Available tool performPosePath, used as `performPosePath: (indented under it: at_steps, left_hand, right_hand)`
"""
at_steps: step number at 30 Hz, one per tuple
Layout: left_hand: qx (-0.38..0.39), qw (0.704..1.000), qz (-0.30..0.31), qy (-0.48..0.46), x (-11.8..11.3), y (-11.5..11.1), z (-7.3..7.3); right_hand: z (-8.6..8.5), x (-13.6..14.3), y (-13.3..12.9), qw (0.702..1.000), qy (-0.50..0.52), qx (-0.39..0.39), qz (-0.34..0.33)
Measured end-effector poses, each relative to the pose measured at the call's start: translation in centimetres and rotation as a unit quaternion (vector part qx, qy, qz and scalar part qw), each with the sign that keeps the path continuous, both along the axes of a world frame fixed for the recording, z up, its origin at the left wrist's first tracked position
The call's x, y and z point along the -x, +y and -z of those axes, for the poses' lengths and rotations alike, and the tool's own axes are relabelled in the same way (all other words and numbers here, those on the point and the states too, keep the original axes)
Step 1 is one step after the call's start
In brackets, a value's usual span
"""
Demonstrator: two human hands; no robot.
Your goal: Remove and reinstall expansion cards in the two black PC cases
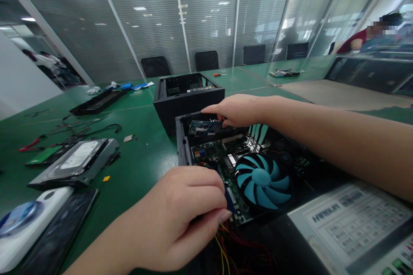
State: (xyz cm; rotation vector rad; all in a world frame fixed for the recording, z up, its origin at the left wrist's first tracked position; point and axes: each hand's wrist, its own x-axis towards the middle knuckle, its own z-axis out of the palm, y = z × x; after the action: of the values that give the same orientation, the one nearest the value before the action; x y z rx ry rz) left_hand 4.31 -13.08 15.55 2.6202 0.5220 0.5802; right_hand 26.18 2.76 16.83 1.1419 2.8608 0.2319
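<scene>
An opened desktop computer case (181, 146) lies before me with its motherboard (209, 151) exposed. Over its far side, my right hand (240, 109) has the index finger stretched leftward and the other fingers curled at the upper edge of a blue expansion card (204, 128). My left hand (190, 215) is closed in a pinch at the motherboard's near left edge, beside a dark blue part (229, 200); what its fingertips hold is hidden. A cooling fan with light blue blades (261, 177) sits right of my left hand. Red and yellow wires (222, 245) run below that hand.
A labelled power supply (351, 223) fills the near right. Behind stands another black case (190, 103). Left on the green table are a hard drive (80, 159), cables (74, 131), a yellow piece (106, 178) and a white device (35, 227). A person (358, 41) sits far right.
</scene>
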Motion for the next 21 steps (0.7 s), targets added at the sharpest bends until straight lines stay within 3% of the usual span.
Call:
performPosePath:
  at_steps: [12, 21]
  left_hand:
    - [0.005, 1.000, 0.005, -0.003, 0.13, 0.02, 0.13]
    - [0.001, 1.000, -0.002, 0.007, 0.16, -0.04, 0.09]
  right_hand:
    - [0.42, 0.21, -0.42, 0.997, 0.007, 0.068, -0.032]
    - [0.28, 0.19, 0.08, 0.974, 0.090, 0.188, -0.088]
